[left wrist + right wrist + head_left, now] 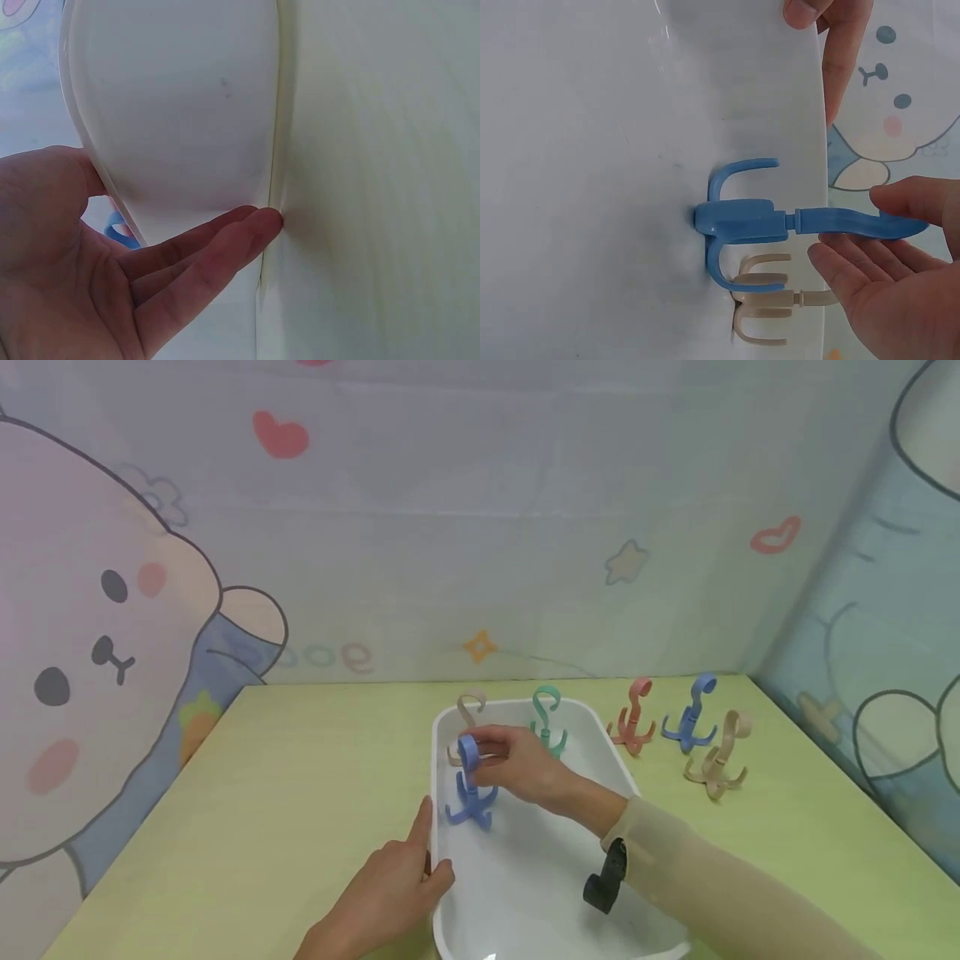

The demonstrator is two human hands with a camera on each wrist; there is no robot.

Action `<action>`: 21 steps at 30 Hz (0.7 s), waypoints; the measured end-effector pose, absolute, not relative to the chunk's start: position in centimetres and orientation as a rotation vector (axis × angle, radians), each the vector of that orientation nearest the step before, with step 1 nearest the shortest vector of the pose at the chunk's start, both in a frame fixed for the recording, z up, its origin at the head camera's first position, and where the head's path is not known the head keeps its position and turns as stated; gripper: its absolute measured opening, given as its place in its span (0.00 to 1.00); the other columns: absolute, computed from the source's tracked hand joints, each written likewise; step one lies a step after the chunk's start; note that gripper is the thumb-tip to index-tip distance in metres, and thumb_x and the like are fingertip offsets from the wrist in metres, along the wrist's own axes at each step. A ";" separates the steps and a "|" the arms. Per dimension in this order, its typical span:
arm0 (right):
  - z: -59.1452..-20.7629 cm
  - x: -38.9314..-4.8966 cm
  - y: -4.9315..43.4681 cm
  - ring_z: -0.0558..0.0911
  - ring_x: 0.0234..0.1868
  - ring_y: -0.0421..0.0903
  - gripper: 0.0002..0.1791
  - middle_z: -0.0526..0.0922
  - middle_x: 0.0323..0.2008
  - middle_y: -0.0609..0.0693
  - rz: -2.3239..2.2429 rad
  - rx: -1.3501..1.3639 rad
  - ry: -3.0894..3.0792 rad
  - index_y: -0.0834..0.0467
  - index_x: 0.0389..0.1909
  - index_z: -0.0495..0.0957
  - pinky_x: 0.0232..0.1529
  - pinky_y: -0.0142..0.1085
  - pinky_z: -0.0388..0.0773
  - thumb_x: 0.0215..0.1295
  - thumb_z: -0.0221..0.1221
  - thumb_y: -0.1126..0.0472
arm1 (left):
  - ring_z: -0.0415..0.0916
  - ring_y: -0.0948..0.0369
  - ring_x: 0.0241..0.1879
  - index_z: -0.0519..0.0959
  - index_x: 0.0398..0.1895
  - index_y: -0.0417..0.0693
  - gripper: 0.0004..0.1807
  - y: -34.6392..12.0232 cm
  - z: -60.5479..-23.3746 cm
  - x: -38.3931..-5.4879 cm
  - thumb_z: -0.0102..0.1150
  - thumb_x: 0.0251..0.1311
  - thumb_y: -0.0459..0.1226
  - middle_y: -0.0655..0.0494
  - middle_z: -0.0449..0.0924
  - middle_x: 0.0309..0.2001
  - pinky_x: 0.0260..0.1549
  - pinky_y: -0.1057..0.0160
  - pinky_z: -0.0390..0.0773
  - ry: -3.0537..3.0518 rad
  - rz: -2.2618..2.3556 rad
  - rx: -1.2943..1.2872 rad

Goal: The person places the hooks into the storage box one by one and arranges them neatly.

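Note:
My right hand (521, 764) pinches the curved top of a blue rotating hanger hook (472, 806) with several upturned prongs. It stands upright near the left wall of a white tray (536, 885), its base right at the tray floor in the right wrist view. Just behind is a beige hanger hook (763, 298), partly hidden by my right hand in the head view. A green hanger hook (547, 731) stands at the tray's far end. My left hand (390, 889) holds the tray's left side, thumb over the rim and fingers (217, 262) against the outer wall.
Right of the tray on the yellow-green table (300, 793) stand a red hanger hook (634, 727), another blue one (691, 722) and another beige one (718, 764). A printed cloth (465, 543) hangs behind the table and along its right side.

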State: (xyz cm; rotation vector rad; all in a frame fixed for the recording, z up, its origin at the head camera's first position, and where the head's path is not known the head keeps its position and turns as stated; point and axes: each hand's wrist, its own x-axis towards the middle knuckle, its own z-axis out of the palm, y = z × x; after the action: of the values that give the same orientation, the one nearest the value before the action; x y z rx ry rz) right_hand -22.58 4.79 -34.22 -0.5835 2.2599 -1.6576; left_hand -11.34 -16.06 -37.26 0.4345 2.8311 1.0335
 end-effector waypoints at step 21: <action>-32.2 -21.1 12.1 0.83 0.67 0.55 0.30 0.82 0.67 0.59 -1.677 -0.499 2.440 0.60 0.74 0.74 0.64 0.43 0.81 0.72 0.65 0.63 | 0.73 0.64 0.25 0.45 0.86 0.36 0.46 -15.9 -37.1 -10.9 0.53 0.72 0.42 0.56 0.88 0.37 0.24 0.64 0.69 2.803 1.068 0.382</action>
State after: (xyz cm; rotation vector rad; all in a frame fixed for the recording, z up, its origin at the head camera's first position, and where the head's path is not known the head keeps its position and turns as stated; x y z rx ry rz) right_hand -21.14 12.05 -32.18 -0.4993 2.4400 -1.6771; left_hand -10.92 -15.90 -37.14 0.3820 2.8029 1.0682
